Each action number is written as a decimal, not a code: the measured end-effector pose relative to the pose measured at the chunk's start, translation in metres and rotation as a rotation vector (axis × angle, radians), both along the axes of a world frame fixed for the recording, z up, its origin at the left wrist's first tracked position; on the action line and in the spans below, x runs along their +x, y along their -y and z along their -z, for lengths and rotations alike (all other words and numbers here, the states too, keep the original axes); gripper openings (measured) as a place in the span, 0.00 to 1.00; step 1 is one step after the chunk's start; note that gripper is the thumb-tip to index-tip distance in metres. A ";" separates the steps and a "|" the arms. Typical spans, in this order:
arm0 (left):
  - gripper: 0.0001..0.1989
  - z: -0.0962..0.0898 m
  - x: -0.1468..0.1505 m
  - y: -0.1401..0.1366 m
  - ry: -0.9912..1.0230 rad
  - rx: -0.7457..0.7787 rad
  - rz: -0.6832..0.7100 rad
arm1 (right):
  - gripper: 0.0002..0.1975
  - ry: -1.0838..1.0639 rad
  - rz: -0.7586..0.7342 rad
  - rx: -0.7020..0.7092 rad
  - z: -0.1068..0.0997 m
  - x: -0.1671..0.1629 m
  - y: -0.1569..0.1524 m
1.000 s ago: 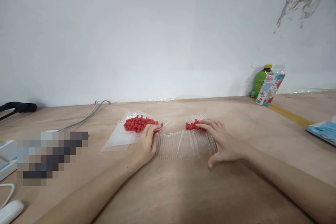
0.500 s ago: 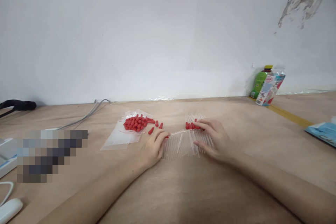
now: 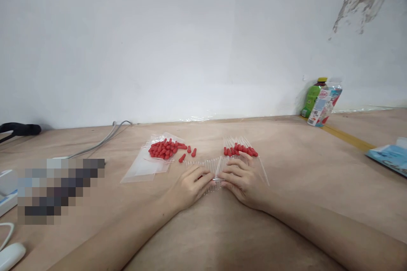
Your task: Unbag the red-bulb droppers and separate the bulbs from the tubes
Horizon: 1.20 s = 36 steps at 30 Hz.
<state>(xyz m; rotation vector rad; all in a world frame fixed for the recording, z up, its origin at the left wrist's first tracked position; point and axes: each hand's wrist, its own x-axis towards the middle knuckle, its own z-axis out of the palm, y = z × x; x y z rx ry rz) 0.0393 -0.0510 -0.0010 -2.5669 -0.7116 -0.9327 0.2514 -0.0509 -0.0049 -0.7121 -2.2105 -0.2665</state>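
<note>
My left hand point(image 3: 194, 183) is closed, its fingertips pinched around a red rubber dropper bulb that is mostly hidden. Facing it, my right hand point(image 3: 243, 180) pinches a thin clear glass dropper tube point(image 3: 216, 179), which spans the small gap between the two hands. Below and around the fingers lies a row of loose glass tubes point(image 3: 208, 163). Just beyond my right hand, several droppers with red bulbs point(image 3: 237, 149) fitted lie side by side, tips pointing away. To the left, a pile of red bulbs point(image 3: 163, 149) rests on clear plastic bags point(image 3: 138, 171). A few single bulbs point(image 3: 193, 152) are scattered beside it.
Against the wall at the back right stand a green bottle point(image 3: 311, 99) and a printed carton-like bottle point(image 3: 324, 108). A blue packet point(image 3: 389, 159) lies at the right edge. Grey cables point(image 3: 103, 139), a white power strip point(image 3: 8, 194) and a white mouse point(image 3: 12, 256) are on the left.
My right hand has moved left from the finished-looking droppers to meet my left hand, now pinching a glass tube. My left hand has shifted slightly right and nearer, keeping the bulb.
</note>
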 end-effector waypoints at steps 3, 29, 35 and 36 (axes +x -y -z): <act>0.07 0.002 0.002 -0.001 0.012 0.042 0.019 | 0.08 -0.024 -0.023 0.007 0.002 -0.001 0.000; 0.05 -0.009 -0.027 -0.003 0.041 0.026 -0.136 | 0.09 -0.135 0.143 0.090 0.000 0.032 -0.008; 0.09 -0.009 -0.043 -0.031 0.223 -0.093 -0.357 | 0.11 -0.123 0.347 -0.156 -0.006 0.033 -0.020; 0.09 -0.009 -0.045 -0.036 0.239 -0.097 -0.401 | 0.10 -0.129 0.351 -0.203 -0.008 0.031 -0.020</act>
